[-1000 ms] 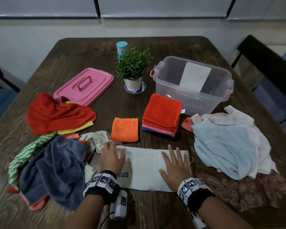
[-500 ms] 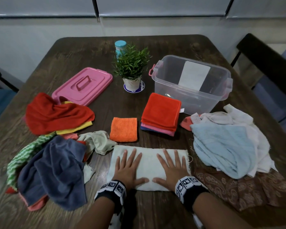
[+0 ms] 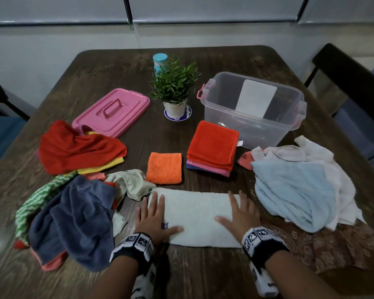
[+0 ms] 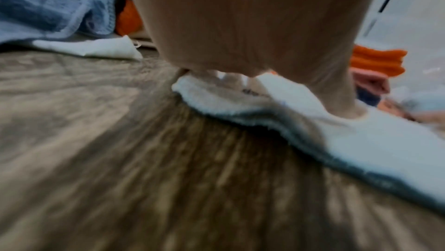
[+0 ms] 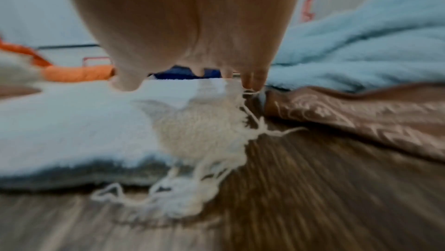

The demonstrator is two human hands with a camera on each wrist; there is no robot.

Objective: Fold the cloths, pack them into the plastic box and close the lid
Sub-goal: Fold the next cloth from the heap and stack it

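Currently I am pressing both palms flat on the white towel (image 3: 194, 216), which is lying as a long folded strip at the near edge of the table (image 3: 117, 67); my left hand (image 3: 151, 216) is spreading straight fingers over its left end and my right hand (image 3: 242, 214) over its right end, neither one gripping anything. The box (image 3: 253, 108) is standing open at the far right, apparently empty, and the lid (image 3: 112, 111) is lying well apart at the far left. Risks I am noting: the right end is fraying, with loose threads (image 5: 192, 194) trailing onto the wood, so I judge they could snag under my fingers and drag the fold crooked. The beige cloth (image 3: 132, 182) is touching the towel's left corner and the brown cloth (image 3: 333, 244) is lying just beside the right end; either could be getting caught into the next fold. Being thick, the towel is likely springing open once I lift off. The red stack (image 3: 212, 145) is sitting close behind, so a careless sweep could topple it.
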